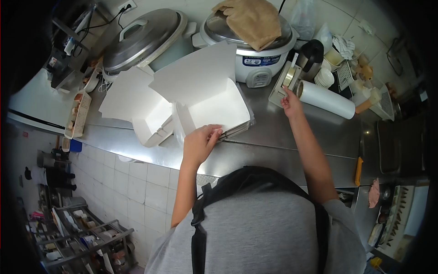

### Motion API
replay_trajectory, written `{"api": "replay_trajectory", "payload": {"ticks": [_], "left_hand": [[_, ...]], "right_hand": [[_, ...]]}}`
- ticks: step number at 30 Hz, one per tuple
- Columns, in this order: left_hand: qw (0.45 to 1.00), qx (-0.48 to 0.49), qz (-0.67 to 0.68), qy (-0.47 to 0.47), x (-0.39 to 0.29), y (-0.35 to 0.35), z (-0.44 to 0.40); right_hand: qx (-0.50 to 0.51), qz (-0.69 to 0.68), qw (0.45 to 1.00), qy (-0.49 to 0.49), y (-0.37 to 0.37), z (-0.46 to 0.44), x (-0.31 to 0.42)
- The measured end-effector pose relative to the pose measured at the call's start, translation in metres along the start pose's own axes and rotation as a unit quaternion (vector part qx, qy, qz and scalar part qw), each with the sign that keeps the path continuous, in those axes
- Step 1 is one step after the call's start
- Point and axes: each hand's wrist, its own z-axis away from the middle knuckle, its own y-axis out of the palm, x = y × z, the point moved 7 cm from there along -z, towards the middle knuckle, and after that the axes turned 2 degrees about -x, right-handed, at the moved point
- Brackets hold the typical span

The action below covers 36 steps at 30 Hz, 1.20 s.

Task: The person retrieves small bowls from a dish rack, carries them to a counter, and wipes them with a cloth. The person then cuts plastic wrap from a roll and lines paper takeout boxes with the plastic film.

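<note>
My left hand [203, 141] is closed over the front edge of an open white paper takeaway box [212, 109], which sits on a stack of flat pieces with a clear plastic bag around them. Another open white paper box [153, 116] stands to its left, its lid raised. My right hand [292, 104] is at the tape dispenser [277, 95], fingers curled and the fingertips by the tape roll [290, 76]. Whether a strip of tape lies between those fingers is too small to see.
Behind the boxes are a rice cooker [258, 59] with a brown cloth [251, 20] on its lid and a second large cooker [146, 41]. A white plastic roll [326, 99], a dark jug [312, 57] and stacked cups [324, 77] stand right. A basket [78, 114] lies at the counter's left end.
</note>
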Motion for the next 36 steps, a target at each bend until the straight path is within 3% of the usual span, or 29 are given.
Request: {"api": "replay_trajectory", "payload": {"ticks": [7,10,13,18,22,25,28,31,34,36], "left_hand": [[1.000,-0.021,-0.010,0.021,0.002,0.004,0.000],[1.000,-0.018,-0.005,0.014,0.001,0.004,0.000],[1.000,-0.018,-0.013,0.016,0.000,0.002,0.000],[1.000,-0.013,-0.012,0.014,0.000,0.000,0.000],[1.000,-0.006,-0.001,0.006,0.000,0.003,-0.002],[1.000,0.014,-0.011,-0.009,0.001,0.005,-0.004],[0.999,0.029,0.010,-0.020,0.003,0.003,-0.004],[0.998,-0.011,0.058,-0.012,-0.001,-0.008,0.002],[0.976,-0.089,0.198,0.022,0.001,-0.012,-0.003],[0.956,-0.092,0.277,0.030,-0.014,-0.014,-0.010]], "right_hand": [[0.063,-0.015,0.992,-0.112,0.005,0.025,-0.019],[0.070,0.016,0.994,-0.077,0.004,0.030,-0.030],[0.041,-0.004,0.997,0.058,-0.006,0.019,-0.057],[0.106,-0.016,0.980,0.170,-0.001,0.013,-0.056],[0.115,0.007,0.971,0.209,0.000,0.017,-0.051],[0.134,0.081,0.961,0.230,-0.020,-0.028,-0.086],[0.120,0.097,0.974,0.168,0.005,0.012,-0.092],[0.106,0.106,0.989,0.010,0.016,0.064,-0.049],[0.177,0.149,0.968,-0.093,0.036,0.121,0.001],[0.268,0.164,0.943,-0.112,0.057,0.162,0.020]]}}
